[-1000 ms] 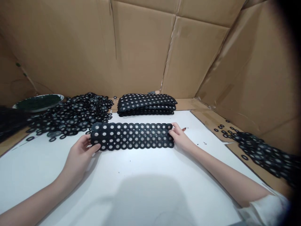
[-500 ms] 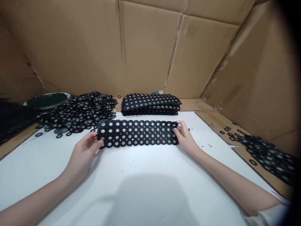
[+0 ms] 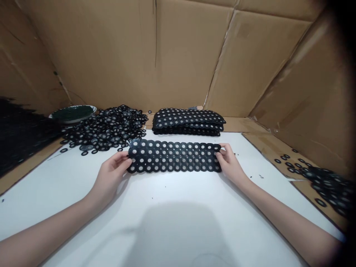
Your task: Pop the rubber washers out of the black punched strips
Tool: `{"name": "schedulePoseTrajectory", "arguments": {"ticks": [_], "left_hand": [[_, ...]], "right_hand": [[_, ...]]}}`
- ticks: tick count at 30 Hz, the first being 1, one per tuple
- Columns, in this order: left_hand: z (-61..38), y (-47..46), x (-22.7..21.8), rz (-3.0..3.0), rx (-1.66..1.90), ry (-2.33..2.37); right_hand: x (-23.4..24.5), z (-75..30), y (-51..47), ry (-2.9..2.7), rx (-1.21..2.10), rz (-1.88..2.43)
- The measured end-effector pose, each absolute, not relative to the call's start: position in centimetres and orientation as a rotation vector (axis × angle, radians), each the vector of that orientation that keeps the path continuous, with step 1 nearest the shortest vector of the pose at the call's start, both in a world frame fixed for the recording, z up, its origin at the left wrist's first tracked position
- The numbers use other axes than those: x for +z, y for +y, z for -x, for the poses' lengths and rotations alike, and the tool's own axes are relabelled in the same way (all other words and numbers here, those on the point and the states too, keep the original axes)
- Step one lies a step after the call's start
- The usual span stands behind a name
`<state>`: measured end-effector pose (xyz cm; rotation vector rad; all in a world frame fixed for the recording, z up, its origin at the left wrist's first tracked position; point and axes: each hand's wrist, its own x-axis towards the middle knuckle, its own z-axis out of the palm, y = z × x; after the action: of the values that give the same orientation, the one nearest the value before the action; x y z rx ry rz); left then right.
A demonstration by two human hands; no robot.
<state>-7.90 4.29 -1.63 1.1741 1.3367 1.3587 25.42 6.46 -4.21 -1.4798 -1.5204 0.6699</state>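
Stretched between both hands is a black strip of joined rings (image 3: 174, 157), four rows deep, with round holes showing pale through it. My left hand (image 3: 112, 172) pinches its left end, thumb on the near face and fingers behind. At the right end, my right hand (image 3: 230, 161) grips the edge the same way. The strip is tilted toward me just over the white tabletop (image 3: 178, 189); whether its lower edge touches the surface I cannot tell. Behind it lies a stack of similar black ring strips (image 3: 189, 120).
A heap of loose black rings (image 3: 111, 128) lies back left, beside a dish of dark green material (image 3: 72, 114). More loose rings (image 3: 329, 185) lie on cardboard at the right. Cardboard walls (image 3: 189, 55) stand behind and at the sides. A dark bristly mass (image 3: 22, 133) sits far left.
The view has turned slightly left, so everything appears shifted to the right. Both hands keep hold of the ring strip, its position relative to the stack nearly the same.
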Motion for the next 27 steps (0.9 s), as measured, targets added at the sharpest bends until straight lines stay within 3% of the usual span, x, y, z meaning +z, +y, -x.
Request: {"name": "schedulePoseTrajectory", "arguments": {"ticks": [27], "left_hand": [[8.23,3.90,-0.82,-1.760,1.245,1.531]], "right_hand": [[-4.57,-25.97,6.55,-1.512,0.575,1.453]]}}
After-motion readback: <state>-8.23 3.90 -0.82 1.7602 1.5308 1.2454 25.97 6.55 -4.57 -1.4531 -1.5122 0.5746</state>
